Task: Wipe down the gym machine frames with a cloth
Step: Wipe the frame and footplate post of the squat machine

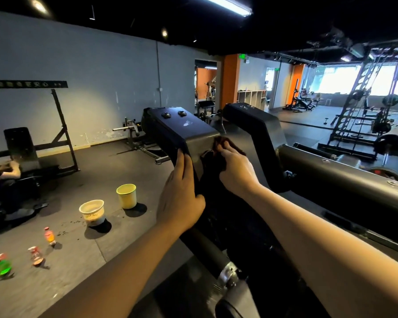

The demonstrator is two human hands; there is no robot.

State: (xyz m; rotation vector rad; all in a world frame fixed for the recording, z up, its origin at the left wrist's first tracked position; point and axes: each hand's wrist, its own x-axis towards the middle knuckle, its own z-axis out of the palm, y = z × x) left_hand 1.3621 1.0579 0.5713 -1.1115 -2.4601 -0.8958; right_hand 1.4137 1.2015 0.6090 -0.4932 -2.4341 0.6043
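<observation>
A dark angular frame arm (182, 127) of the gym machine rises in front of me at the centre. My left hand (182, 191) grips its left edge, fingers wrapped round the lower part. My right hand (236, 168) holds a dark brown cloth (225, 145) bunched against the arm's grey side face, just below the bend. A second matching frame arm (257, 127) stands to the right, and a thick grey tube (331, 173) of the machine runs along the right side.
On the floor to the left stand a yellow bucket (126, 195), a white bucket (92, 212), two small bottles (49, 235) (36, 255) and a green spray bottle (1, 266). A seated person (0, 173) is at the far left. Racks (365, 125) fill the right background.
</observation>
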